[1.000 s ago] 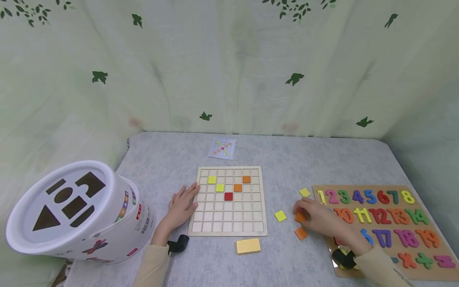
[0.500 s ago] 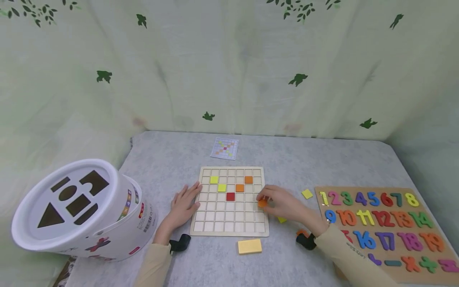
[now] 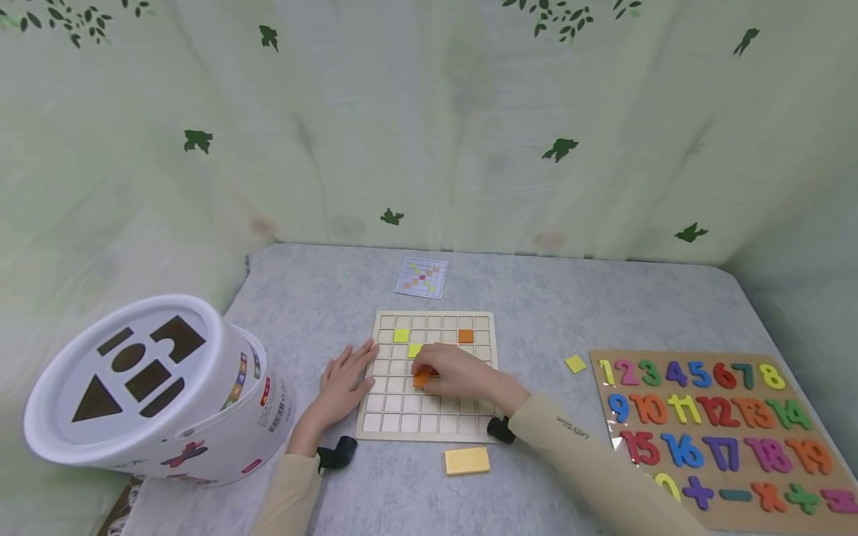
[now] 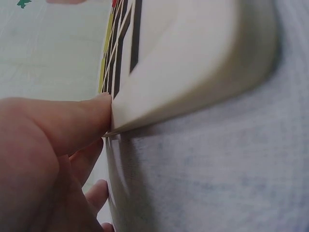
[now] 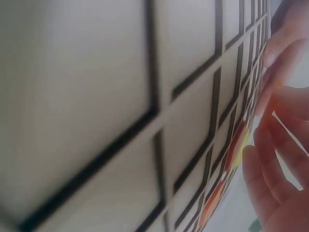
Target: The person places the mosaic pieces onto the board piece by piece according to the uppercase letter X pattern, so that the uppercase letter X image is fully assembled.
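A wooden grid board [image 3: 395,428] lies on the table. My left hand [image 3: 345,380] rests at its left edge with extended fingers; the thumb [image 4: 82,121] touches the rim in the left wrist view. Over the board's middle, my right hand [image 3: 462,372] pinches an orange square tile [image 3: 421,380] between thumb and fingers. Two yellow tiles, one at upper left [image 3: 401,336] and one partly covered [image 3: 415,350], sit in cells, with an orange tile [image 3: 465,336] at upper right. The right hand hides a red tile [image 5: 235,145] from the head view.
A small pattern card [image 3: 421,278] lies behind the board. A pale yellow block [image 3: 467,460] is in front. On the right are a loose yellow tile [image 3: 575,363] and a number puzzle board [image 3: 724,447]. A white shape-sorter bucket [image 3: 261,432] stands at the left.
The right hand has picked up an orange tile beside the number puzzle and carried it left over the middle of the grid board. The left hand has stayed at the board's edge.
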Demonstrator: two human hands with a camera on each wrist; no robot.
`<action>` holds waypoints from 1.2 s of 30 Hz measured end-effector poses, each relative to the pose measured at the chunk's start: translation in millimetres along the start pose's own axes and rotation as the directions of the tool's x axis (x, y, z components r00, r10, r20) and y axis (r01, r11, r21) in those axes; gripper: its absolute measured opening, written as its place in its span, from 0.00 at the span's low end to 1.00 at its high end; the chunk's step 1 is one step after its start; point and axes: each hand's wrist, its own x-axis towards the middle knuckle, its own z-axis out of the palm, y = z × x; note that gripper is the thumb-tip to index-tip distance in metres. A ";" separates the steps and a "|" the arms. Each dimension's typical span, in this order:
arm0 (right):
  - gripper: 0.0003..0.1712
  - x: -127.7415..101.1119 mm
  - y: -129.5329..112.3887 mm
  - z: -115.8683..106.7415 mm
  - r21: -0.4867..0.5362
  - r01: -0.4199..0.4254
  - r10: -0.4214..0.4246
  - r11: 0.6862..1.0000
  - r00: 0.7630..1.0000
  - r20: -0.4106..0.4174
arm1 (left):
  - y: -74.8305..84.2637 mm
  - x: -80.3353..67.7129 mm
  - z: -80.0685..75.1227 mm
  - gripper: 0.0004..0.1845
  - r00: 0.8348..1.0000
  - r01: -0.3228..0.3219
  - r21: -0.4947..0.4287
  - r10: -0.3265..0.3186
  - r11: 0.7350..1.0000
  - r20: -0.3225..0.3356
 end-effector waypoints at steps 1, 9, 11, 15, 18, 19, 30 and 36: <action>0.07 3.6 -1.3 2.1 -0.018 0.007 -0.006 1.000 1.000 0.008 | -0.2 0.3 0.1 0.28 1.000 0.001 0.003 -0.001 1.000 0.001; 0.09 15.7 -9.3 12.0 -0.165 0.000 0.007 0.986 0.999 0.040 | -1.5 2.2 1.1 0.28 1.000 -0.003 0.006 0.003 1.000 0.007; 0.08 15.1 -11.1 11.9 -0.173 -0.005 0.011 0.985 0.999 0.036 | -1.7 2.7 1.2 0.28 1.000 -0.002 0.009 0.002 1.000 0.009; 0.07 12.5 -12.3 10.5 -0.170 -0.006 0.014 0.985 0.999 0.043 | -1.4 3.2 1.2 0.28 1.000 0.003 0.008 -0.003 1.000 0.010; 0.09 7.3 -10.0 5.8 -0.106 -0.033 0.037 0.994 0.999 0.031 | -0.6 3.6 1.3 0.28 1.000 -0.001 0.004 0.001 1.000 0.006; 0.09 4.1 -8.6 3.0 -0.076 -0.043 0.045 0.996 0.999 0.021 | -0.1 3.7 1.3 0.28 1.000 -0.003 0.004 0.003 1.000 0.004; 0.12 -82.1 24.9 -32.4 0.146 -0.244 0.257 0.959 0.963 -0.084 | 0.1 3.2 1.8 0.28 1.000 -0.011 0.009 0.011 1.000 0.011; 0.12 -131.9 43.2 -37.9 0.098 -0.300 0.309 0.949 0.947 -0.090 | -1.9 1.2 2.0 0.28 1.000 0.001 0.021 -0.001 1.000 0.013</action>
